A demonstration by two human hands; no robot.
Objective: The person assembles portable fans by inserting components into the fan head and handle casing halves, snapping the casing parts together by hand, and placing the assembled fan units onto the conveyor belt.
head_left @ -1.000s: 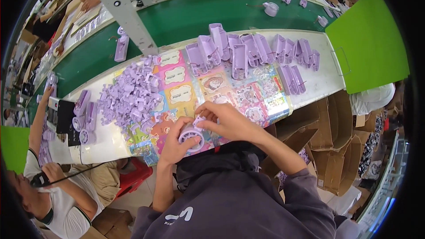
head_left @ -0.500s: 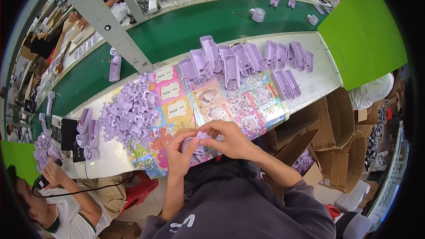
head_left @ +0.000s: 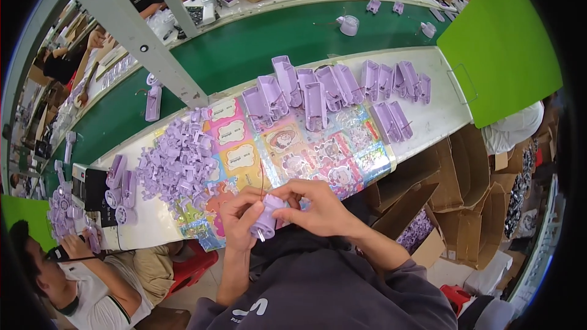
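Both hands hold a light purple plastic motor housing (head_left: pixel 266 220) close in front of my body. A thin metal shaft (head_left: pixel 262 236) sticks out of its near end, and a thin reddish wire (head_left: pixel 262 174) rises from its far side. My left hand (head_left: pixel 240 217) grips the left side with thumb and fingers. From the right, my right hand (head_left: pixel 318 209) presses thumb and fingertips on it. A heap of small purple plastic parts (head_left: pixel 177 162) lies left of my hands. Beyond them, several long purple casings (head_left: pixel 315 107) stand in rows, some with thin wires.
Colourful printed sheets (head_left: pixel 244 156) cover part of the white table. A green conveyor belt (head_left: pixel 244 49) runs behind it, carrying a few purple parts. At left a co-worker (head_left: pixel 73 275) handles a dark tool. Cardboard boxes (head_left: pixel 455 189) stand at right, and a metal post (head_left: pixel 144 49) rises at back left.
The purple housing has been tilted so its shaft end now shows toward me. My hands have shifted slightly nearer. The co-worker's hand has moved down a little with the tool.
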